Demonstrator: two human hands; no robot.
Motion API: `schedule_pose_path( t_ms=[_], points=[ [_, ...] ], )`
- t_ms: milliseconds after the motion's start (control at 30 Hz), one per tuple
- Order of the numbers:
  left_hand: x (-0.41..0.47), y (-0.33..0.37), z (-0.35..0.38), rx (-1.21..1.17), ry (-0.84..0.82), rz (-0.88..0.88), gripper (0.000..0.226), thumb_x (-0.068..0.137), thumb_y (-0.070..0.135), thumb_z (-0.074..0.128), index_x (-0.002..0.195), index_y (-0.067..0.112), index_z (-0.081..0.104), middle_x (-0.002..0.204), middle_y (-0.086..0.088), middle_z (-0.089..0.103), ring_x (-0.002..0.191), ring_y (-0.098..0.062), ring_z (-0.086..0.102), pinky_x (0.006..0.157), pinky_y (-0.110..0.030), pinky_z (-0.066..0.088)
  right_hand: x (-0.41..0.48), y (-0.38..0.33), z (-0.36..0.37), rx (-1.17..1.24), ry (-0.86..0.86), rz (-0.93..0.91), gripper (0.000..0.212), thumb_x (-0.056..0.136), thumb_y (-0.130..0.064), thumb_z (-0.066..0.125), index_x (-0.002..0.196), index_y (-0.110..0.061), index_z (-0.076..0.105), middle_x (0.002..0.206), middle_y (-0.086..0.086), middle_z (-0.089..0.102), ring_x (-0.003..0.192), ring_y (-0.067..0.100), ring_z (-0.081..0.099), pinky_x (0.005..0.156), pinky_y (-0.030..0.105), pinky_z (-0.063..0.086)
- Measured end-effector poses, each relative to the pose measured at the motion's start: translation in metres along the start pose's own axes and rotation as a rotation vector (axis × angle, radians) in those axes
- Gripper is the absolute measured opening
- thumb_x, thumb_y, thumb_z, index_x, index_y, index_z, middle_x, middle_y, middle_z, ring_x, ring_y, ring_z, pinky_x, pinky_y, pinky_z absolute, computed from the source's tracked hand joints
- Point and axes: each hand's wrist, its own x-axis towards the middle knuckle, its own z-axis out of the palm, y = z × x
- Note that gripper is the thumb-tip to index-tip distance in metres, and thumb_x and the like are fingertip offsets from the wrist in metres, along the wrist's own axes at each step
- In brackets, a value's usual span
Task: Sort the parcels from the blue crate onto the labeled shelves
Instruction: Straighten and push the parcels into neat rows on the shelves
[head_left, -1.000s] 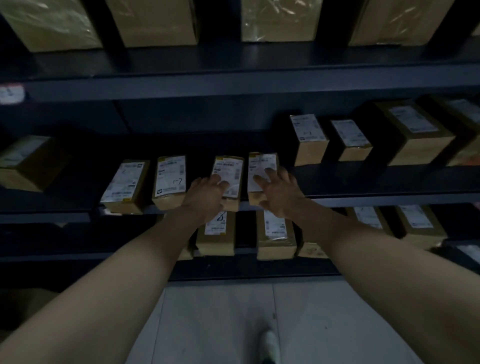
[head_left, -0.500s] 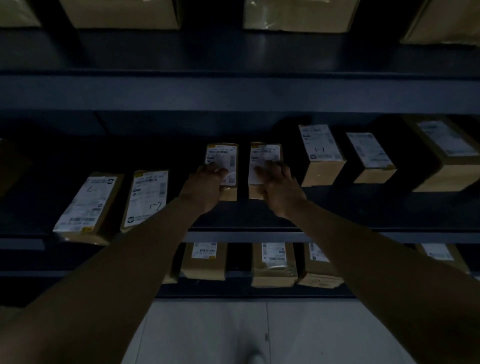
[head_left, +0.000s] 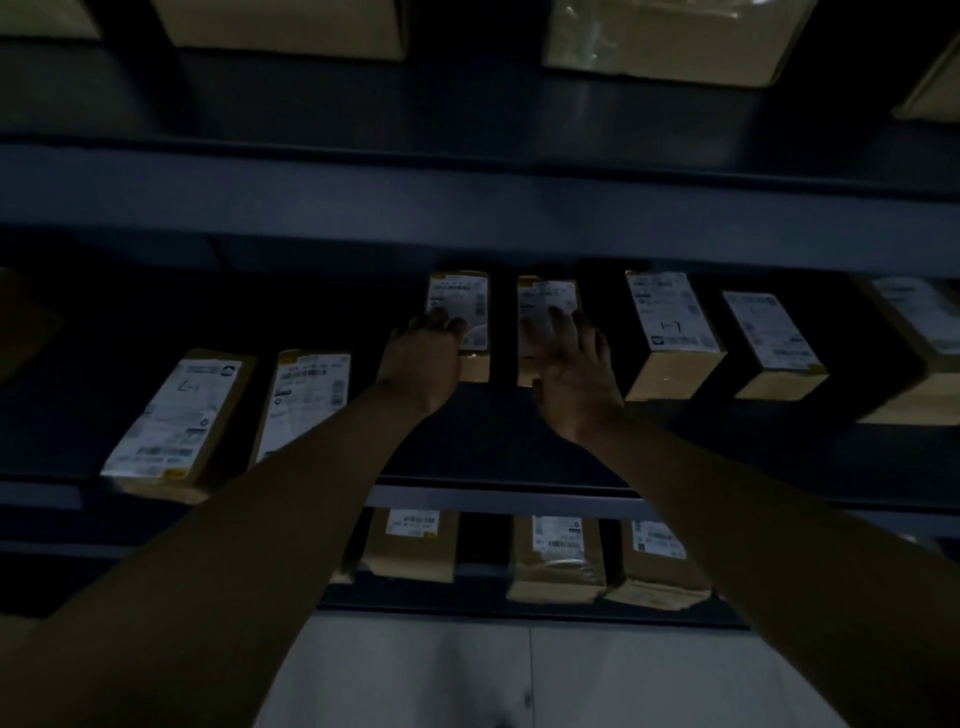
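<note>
While both forearms reach over the front edge of the middle shelf (head_left: 493, 447), the pale floor (head_left: 519, 670) lies below that shelf and a row of taped parcels (head_left: 558, 551) stands on the tier directly beneath it. On the middle shelf, set back from its front edge, the left hand (head_left: 423, 358) rests on the near left corner of the left parcel (head_left: 462, 293). Its fingers (head_left: 441, 318) lie close together across the label; whether the thumb clasps the side cannot be told. The right hand (head_left: 571, 374) covers the near half of the right parcel (head_left: 545, 296), fingers (head_left: 558, 322) spread flat on the label. The two parcels lie side by side, a narrow gap between them. To their right on the middle shelf stands a marked box (head_left: 670, 332); to their left, nearer the front edge, lie two flat parcels (head_left: 176, 415). Above the middle shelf sit larger cartons (head_left: 670, 47). The blue crate is not in view.

Placement appears nearly complete. Probable hazards:
- An off-centre push from the left hand may skew its parcel across the gap.
- The right parcel may be driven against the marked box.
- The dim light may let a label be misread.
- A forearm drawn back may catch the flat parcels at the front edge.
</note>
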Motion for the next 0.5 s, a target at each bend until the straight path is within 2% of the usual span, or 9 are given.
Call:
schedule_pose_path(
  t_ms=[100,233,400,500],
  points=[
    [-0.023,-0.013,-0.012,-0.040,0.019,0.028,0.046,0.092,0.015,0.050,0.138,0.015,0.046,0.142,-0.010,0.042,0.124,-0.033,0.043,0.099,-0.040,0.037,-0.016,-0.032,-0.012,0.074,0.057,-0.076,0.071,0.094,-0.027,0.053,0.154,-0.019,0.015,0.159,0.016,0.010,0.144,0.040,0.006,0.115,0.053,0.011],
    [-0.067,-0.065,-0.032,-0.109,0.049,0.020,0.040,0.092,0.015,0.050,0.131,0.010,0.054,0.135,-0.014,0.048,0.119,-0.033,0.047,0.097,-0.042,0.041,-0.038,-0.095,-0.028,0.169,0.104,-0.085,0.065,0.094,-0.036,0.052,0.151,-0.018,0.026,0.157,0.013,0.018,0.144,0.036,0.011,0.113,0.047,0.018],
    [-0.125,-0.145,-0.048,-0.146,-0.041,0.007,0.037,0.095,0.012,0.046,0.131,0.007,0.055,0.133,-0.016,0.051,0.112,-0.031,0.054,0.089,-0.033,0.045,-0.051,-0.179,-0.036,0.227,-0.022,-0.209,0.068,0.094,-0.041,0.054,0.151,-0.018,0.025,0.158,0.009,0.016,0.144,0.032,0.006,0.113,0.046,0.018],
    [-0.155,-0.180,-0.049,-0.161,-0.145,-0.023,0.040,0.097,0.020,0.049,0.136,0.009,0.050,0.138,-0.014,0.048,0.116,-0.030,0.053,0.093,-0.033,0.045,-0.054,-0.214,-0.032,0.194,-0.109,-0.200,0.069,0.093,-0.040,0.053,0.152,-0.021,0.021,0.159,0.006,0.010,0.143,0.032,0.004,0.113,0.048,0.018]
  ],
)
